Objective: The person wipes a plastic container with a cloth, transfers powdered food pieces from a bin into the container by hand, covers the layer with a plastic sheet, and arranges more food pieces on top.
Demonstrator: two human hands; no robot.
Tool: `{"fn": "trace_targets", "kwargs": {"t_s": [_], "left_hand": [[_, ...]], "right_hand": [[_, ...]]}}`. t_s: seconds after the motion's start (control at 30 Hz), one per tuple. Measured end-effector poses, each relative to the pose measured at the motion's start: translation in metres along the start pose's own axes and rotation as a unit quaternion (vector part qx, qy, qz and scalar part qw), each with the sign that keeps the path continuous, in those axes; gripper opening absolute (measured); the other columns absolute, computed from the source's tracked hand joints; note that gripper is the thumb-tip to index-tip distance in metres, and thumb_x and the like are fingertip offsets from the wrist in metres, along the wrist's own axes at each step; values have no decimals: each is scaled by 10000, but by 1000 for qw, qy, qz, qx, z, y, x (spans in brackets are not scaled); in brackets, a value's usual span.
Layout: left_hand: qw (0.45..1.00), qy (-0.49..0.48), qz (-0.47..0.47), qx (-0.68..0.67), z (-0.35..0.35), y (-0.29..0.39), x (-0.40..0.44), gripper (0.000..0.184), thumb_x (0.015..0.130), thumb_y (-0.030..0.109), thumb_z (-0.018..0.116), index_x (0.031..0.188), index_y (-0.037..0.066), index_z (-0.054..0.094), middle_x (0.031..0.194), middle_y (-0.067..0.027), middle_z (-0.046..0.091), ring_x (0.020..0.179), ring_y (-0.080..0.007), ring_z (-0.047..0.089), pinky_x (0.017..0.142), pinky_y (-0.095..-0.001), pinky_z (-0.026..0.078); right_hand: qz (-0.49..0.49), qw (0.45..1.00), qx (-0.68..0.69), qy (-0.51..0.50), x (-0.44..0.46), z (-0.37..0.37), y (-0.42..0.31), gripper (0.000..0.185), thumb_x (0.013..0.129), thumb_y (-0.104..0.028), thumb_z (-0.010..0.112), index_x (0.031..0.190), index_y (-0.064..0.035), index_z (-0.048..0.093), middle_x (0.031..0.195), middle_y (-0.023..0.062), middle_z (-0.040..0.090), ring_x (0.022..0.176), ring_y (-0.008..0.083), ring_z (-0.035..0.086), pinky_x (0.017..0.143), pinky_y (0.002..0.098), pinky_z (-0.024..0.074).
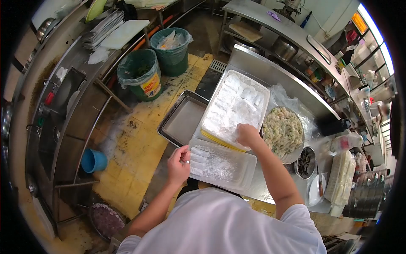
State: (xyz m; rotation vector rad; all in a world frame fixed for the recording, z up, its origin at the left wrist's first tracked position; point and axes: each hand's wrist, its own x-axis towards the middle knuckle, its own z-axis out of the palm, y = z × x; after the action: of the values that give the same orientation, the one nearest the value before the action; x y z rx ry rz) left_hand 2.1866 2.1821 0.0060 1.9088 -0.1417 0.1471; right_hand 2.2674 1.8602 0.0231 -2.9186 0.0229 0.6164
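Note:
My left hand, with a ring on one finger, is closed at the left rim of a translucent plastic tub. White-coated strips lie in a row along the tub's left side, with loose white powder to their right. My right hand dips into the near right corner of a white tray, its fingers closed; what they hold is hidden. Powder-covered pieces fill this tray. A yellow container shows beneath it.
Right of the tray stands a large bowl of pale, green-flecked mixture. Beyond it are a bowl of dark pieces and a knife on a white plate. A metal pan lies left. Green bins and a blue bucket stand on the floor.

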Motion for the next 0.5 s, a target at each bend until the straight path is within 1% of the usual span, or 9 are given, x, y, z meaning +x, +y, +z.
{"fn": "trace_targets", "kwargs": {"t_s": [0.03, 0.13, 0.23, 0.33, 0.43, 0.5], "left_hand": [[1000, -12, -11, 4, 0, 3, 1, 236, 969, 61, 659, 1197, -2, 668, 958, -104, 692, 738, -192, 635, 689, -315, 533], [990, -102, -35, 87, -5, 24, 7, 258, 949, 75, 643, 1197, 9, 671, 1078, -119, 698, 805, -273, 686, 735, -384, 560], [958, -180, 72, 212, 5, 11, 7, 310, 917, 87, 607, 1216, 31, 667, 1201, -122, 674, 923, -344, 699, 807, -456, 566], [926, -277, 17, 256, 12, 14, 7, 356, 899, 102, 583, 1243, 48, 658, 1252, -118, 660, 1017, -370, 685, 860, -496, 556], [915, -282, 39, 286, 14, 10, 8, 368, 900, 116, 596, 1260, 69, 654, 1238, -115, 666, 1019, -376, 681, 858, -489, 559], [927, -263, 18, 267, 10, 14, 11, 346, 911, 130, 608, 1248, 73, 661, 1236, -119, 666, 1023, -386, 679, 859, -487, 559]], "right_hand": [[5, 1000, -7, -15, 3, 2, 0, 309, 822, -152, 632, 1079, 14, 671, 1012, 263, 725, 989, 435, 706, 872, 473, 575], [-10, 994, 64, 90, 1, 4, -1, 305, 822, -145, 632, 1079, 17, 649, 975, 275, 719, 970, 453, 700, 868, 495, 568], [29, 957, 230, 176, -21, -14, -14, 268, 821, -120, 626, 1046, 25, 621, 943, 290, 711, 941, 477, 692, 852, 528, 556], [40, 982, 147, 114, -19, 10, -3, 289, 814, -109, 654, 1065, 29, 614, 930, 302, 708, 916, 482, 690, 836, 538, 550], [68, 975, 134, 161, -26, 9, -4, 372, 801, -98, 706, 1134, 43, 621, 908, 297, 705, 875, 468, 694, 801, 497, 555], [77, 953, 208, 209, -46, -9, -14, 394, 798, -95, 741, 1145, 47, 621, 881, 283, 703, 847, 439, 704, 787, 471, 562]]}}
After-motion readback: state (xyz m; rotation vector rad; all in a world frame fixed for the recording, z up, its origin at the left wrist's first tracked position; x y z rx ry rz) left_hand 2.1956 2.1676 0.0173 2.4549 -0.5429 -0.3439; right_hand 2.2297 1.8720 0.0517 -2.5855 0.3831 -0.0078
